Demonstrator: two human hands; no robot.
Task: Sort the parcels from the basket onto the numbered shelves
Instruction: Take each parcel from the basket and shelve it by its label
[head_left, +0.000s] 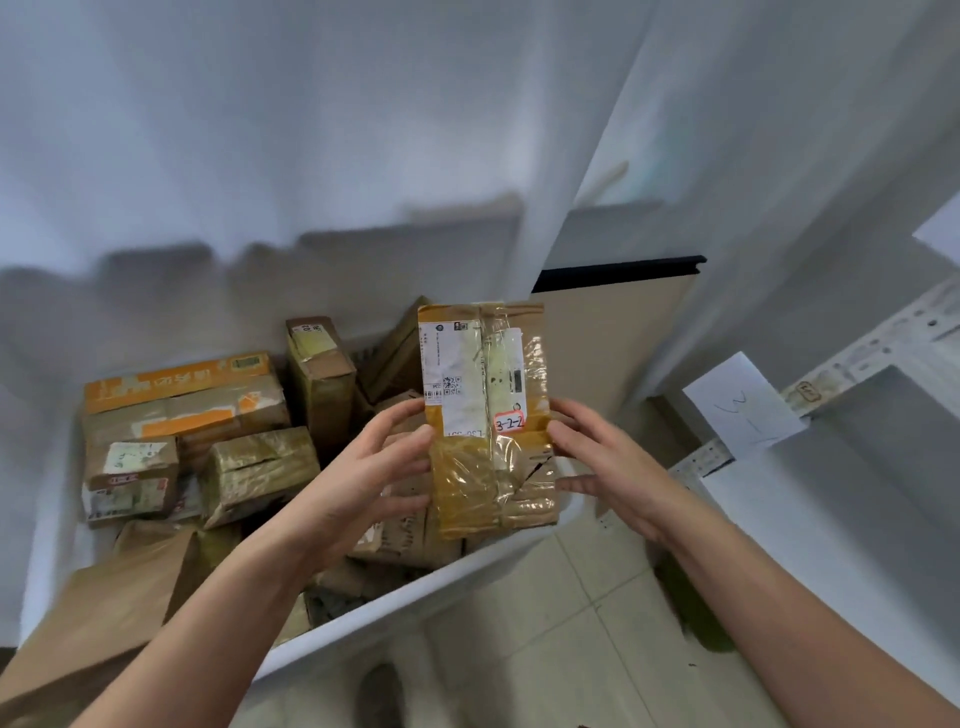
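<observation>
Cardboard parcel (488, 415) above white basket (395, 605), boxes (260, 467) beneath — shelf (857, 358) rightward

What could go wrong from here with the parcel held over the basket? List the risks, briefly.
1. The parcel, gripped only at its side edges by the left hand and right hand, has glossy tape and could slip into the basket.
2. Its cardboard shows a tear beside the right hand; squeezing may open it further.
3. The sticker seems to read 3-2-2, but the paper shelf tag is hard to read, so misfiling is possible.
</observation>
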